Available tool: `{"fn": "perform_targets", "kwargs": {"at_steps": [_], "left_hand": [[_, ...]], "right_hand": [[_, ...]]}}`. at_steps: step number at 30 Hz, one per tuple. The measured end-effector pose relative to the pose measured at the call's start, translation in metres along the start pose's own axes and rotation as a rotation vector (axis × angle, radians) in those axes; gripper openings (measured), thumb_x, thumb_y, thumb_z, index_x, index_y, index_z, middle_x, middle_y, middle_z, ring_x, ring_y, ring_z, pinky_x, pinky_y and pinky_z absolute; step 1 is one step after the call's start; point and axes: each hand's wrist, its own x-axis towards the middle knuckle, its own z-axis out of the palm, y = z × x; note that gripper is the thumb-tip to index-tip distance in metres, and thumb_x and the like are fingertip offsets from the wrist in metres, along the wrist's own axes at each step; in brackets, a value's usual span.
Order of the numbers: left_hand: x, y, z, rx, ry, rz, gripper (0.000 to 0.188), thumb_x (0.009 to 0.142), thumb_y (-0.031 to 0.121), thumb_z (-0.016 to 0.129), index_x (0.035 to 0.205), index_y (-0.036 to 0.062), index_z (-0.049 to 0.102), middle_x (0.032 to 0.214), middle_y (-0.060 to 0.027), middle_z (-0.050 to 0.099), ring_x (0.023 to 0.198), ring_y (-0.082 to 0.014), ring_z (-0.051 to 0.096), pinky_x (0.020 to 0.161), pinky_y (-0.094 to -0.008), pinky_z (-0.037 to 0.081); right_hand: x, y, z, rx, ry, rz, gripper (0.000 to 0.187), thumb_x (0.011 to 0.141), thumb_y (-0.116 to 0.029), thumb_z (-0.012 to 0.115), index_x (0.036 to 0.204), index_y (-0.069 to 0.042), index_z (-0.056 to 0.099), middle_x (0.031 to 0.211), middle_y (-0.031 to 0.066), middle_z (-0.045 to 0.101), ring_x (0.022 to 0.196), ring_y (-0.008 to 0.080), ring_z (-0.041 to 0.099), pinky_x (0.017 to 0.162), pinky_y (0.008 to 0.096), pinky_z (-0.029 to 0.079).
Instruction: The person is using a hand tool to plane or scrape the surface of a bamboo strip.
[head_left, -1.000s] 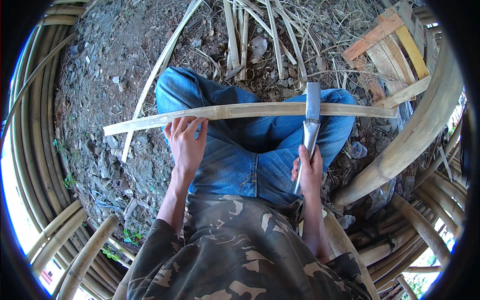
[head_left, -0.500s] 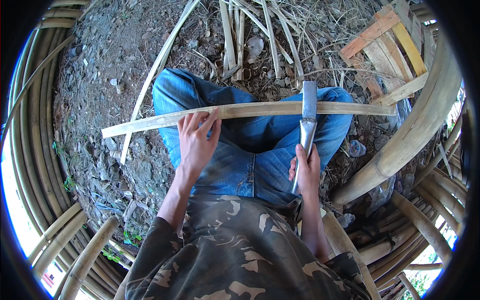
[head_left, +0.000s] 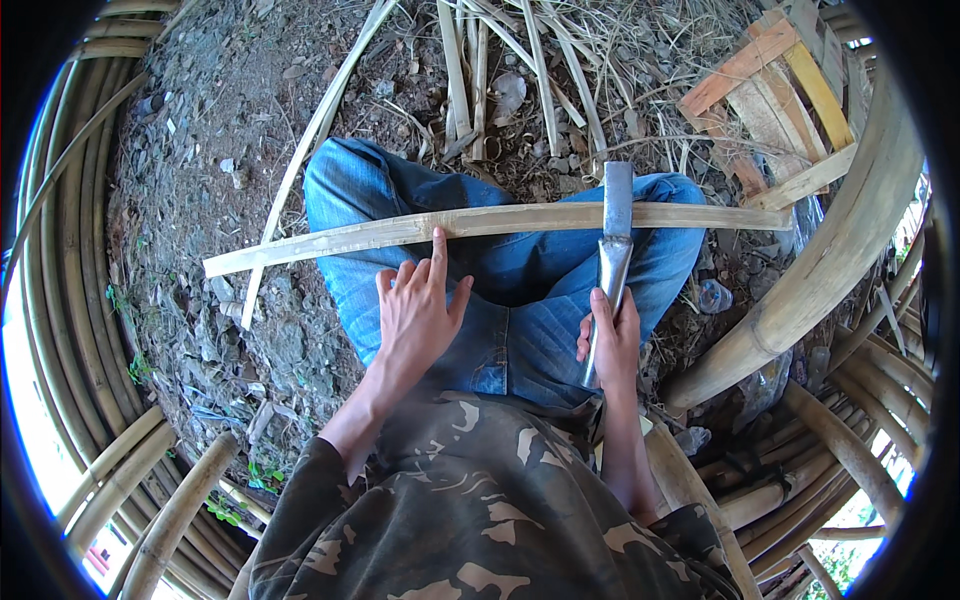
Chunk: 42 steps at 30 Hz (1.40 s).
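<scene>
A long, slightly bowed bamboo strip (head_left: 520, 219) lies across my knees from left to right. My left hand (head_left: 415, 315) is open below it, holding nothing. Its index finger is stretched out, the tip at the strip's near edge beside a node; the other fingers bend loosely and the thumb stands apart. My right hand (head_left: 612, 335) is closed round the round metal handle of a flat-bladed metal tool (head_left: 618, 200). The tool's squared, dull grey blade lies over the strip above my right knee and hides a short piece of it.
Thin split strips (head_left: 290, 185) lie on the littered ground at the left, with more strips (head_left: 456, 75) ahead. A wooden slat frame (head_left: 770, 95) stands at the far right. A thick bamboo pole (head_left: 800, 290) curves along my right side; bundled poles (head_left: 75, 250) line the left.
My left hand has come off the bamboo strip and drawn back towards me, its index finger now extended. The strip, my right hand and the flat-bladed metal tool have hardly moved.
</scene>
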Motion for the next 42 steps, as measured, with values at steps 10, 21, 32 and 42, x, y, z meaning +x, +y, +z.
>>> {"fn": "perform_targets", "kwargs": {"at_steps": [10, 21, 32, 42], "left_hand": [[0.016, -0.017, -0.017, -0.165, -0.01, -0.014, 0.054, 0.088, 0.025, 0.07, 0.134, 0.0026, 0.054, 0.085, -0.0072, 0.061, 0.086, -0.0231, 0.059, 0.081, -0.038, 0.041], [0.039, -0.047, 0.0, -0.128, 0.205, 0.108, 0.038, 0.08, 0.018, 0.076, 0.115, 0.0052, 0.069, 0.11, -0.0089, 0.066, 0.107, -0.0279, 0.059, 0.105, -0.0472, 0.039], [0.043, -0.057, 0.007, -0.281, 0.261, 0.134, 0.044, 0.071, 0.018, 0.082, 0.113, 0.0079, 0.072, 0.102, -0.0067, 0.068, 0.092, -0.0256, 0.06, 0.081, -0.0369, 0.05], [0.045, -0.057, 0.005, -0.334, 0.227, 0.093, 0.041, 0.07, 0.019, 0.083, 0.107, 0.007, 0.072, 0.099, -0.006, 0.066, 0.09, -0.0256, 0.061, 0.08, -0.0371, 0.051]], "right_hand": [[0.0, 0.001, -0.001, 0.016, -0.007, -0.007, 0.029, 0.1, -0.033, 0.055, 0.097, -0.005, 0.048, 0.058, 0.0022, 0.05, 0.04, 0.0079, 0.048, 0.036, 0.0229, 0.039], [0.0, 0.001, 0.001, 0.001, -0.009, 0.005, 0.03, 0.1, -0.033, 0.056, 0.099, -0.005, 0.047, 0.059, 0.0018, 0.05, 0.041, 0.0084, 0.048, 0.037, 0.0238, 0.041], [-0.012, -0.004, 0.031, -0.497, -0.152, -0.295, 0.038, 0.089, -0.03, 0.067, 0.111, -0.003, 0.052, 0.075, 0.0208, 0.066, 0.074, 0.0418, 0.067, 0.06, 0.0459, 0.052], [0.0, 0.004, 0.057, -0.58, -0.363, -0.506, 0.042, 0.084, -0.015, 0.069, 0.111, -0.003, 0.04, 0.084, 0.0245, 0.065, 0.081, 0.0441, 0.065, 0.07, 0.0508, 0.051]]}}
